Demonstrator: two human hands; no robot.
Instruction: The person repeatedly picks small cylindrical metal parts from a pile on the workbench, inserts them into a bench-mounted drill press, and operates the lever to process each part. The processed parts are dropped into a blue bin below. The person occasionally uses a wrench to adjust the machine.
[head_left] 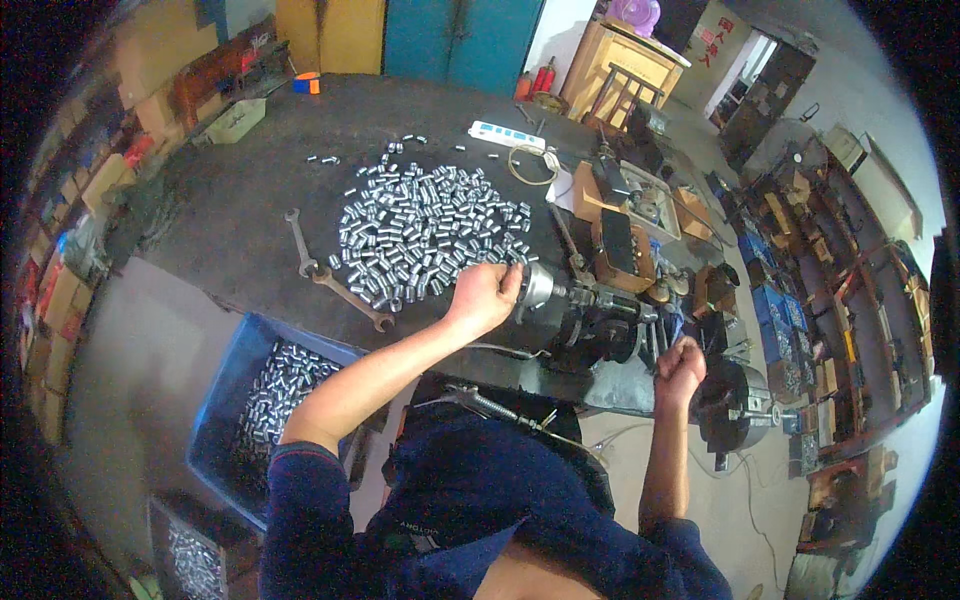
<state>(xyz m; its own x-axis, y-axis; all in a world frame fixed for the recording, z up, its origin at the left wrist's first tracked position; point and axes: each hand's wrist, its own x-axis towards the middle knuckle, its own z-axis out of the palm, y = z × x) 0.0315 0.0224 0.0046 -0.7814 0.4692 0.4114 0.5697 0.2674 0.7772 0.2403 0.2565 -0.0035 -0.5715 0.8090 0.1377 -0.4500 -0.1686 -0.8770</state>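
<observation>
Gleaming in a loose heap, short smooth metal tubes (425, 235) lie on the dark, scuffed table (225, 215). Two wrenches (352, 298) lie between them and a blue bin (228, 385). The heap sits just beyond the left hand (485, 298), its fingers bent against a rounded silver chuck (538, 287); the right hand (681, 370) curls beside the machine (600, 340). What either grips, I cannot tell.

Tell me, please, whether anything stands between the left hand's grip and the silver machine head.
Nothing visible does: the left hand's grip is up close at the left side of the silver machine head. The pile of metal pieces lies beyond the grip, not between them.
</observation>
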